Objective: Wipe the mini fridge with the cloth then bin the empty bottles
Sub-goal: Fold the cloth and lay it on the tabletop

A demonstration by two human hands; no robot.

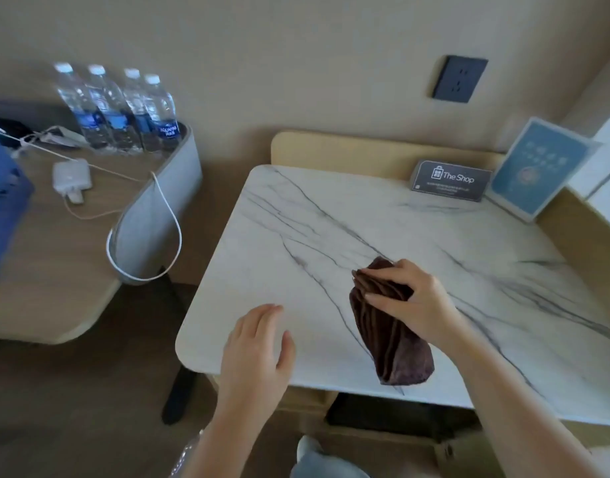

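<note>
A dark card [450, 180] reading "The Shop" stands at the back of the marble tabletop [296, 236], just beside a blue sign [538, 167]. A dark wall socket [459, 79] sits above. A white charger [71, 175] lies on the wooden desk [48, 270].

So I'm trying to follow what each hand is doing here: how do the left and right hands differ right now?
The right hand is closed on the brown cloth, pinching its bunched end on the marble top; the left hand holds nothing. The right hand's fingers are curled around folds, while the left hand's are open and loosely spread. The right hand is further in over the top; the left is at its near edge. Both are bare.
</note>
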